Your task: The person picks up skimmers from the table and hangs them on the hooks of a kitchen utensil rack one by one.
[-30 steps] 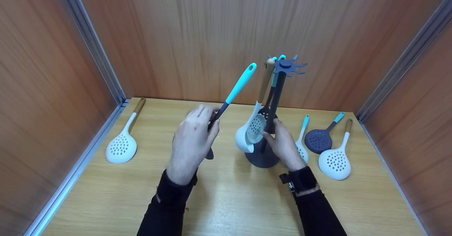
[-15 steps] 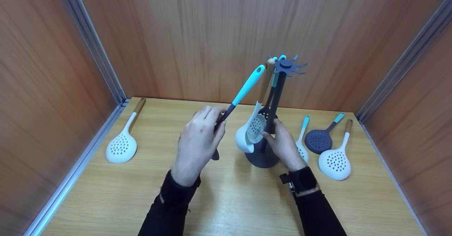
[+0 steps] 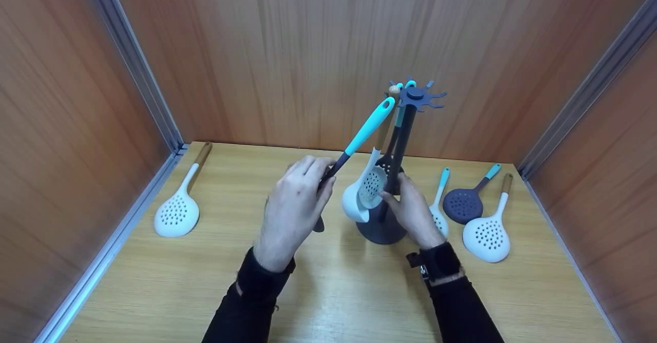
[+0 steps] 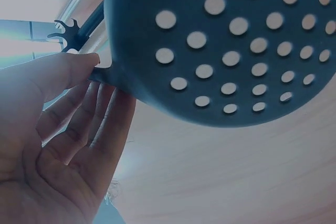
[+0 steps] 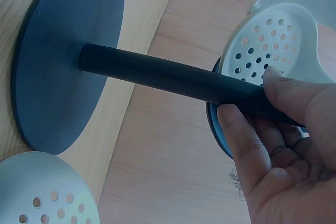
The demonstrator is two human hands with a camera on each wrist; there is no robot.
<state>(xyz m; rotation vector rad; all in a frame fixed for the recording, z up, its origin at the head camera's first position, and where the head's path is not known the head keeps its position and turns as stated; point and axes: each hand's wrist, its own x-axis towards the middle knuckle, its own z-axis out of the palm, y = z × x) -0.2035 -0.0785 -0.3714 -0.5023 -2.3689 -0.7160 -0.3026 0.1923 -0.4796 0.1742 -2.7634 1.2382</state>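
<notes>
Dark skimmer [image 3: 362, 135], turquoise handle: pinched by its neck in left grip [image 3: 293, 204], raised over the counter [image 3: 339, 307] near the stand [image 3: 402, 145]. Stand: upright towards far edge, post grasped by right grip [image 3: 412, 208]; ladle [image 3: 353, 204] hung on it. White skimmer [image 3: 176, 214]: far-left corner. Three further skimmers [image 3: 463, 204]: near right edge.
</notes>
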